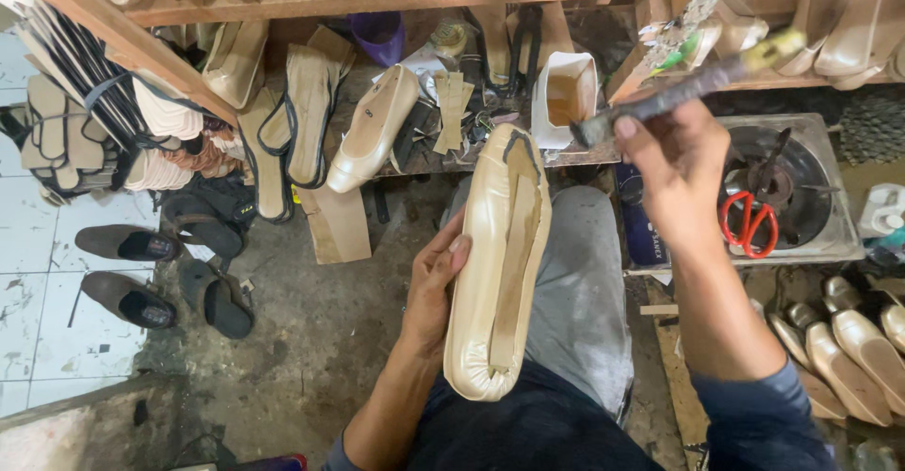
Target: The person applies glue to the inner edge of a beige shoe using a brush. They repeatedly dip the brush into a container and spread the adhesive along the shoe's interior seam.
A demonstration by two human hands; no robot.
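— Where do we have the shoe?

— Our left hand grips the cream shoe by its left edge, fingers curled around it, thumb on the rim. It rests sole-up along our lap, toe pointing far, so the brown insole strip faces us.

— And the right hand?

— Our right hand is raised, fingers closed around a brush, bristle end aimed left toward the white container on the bench, which sits just beyond the toe, close to the brush.

— What else is near?

— Red scissors lie in a metal tray to the right; more cream shoes line up near right.
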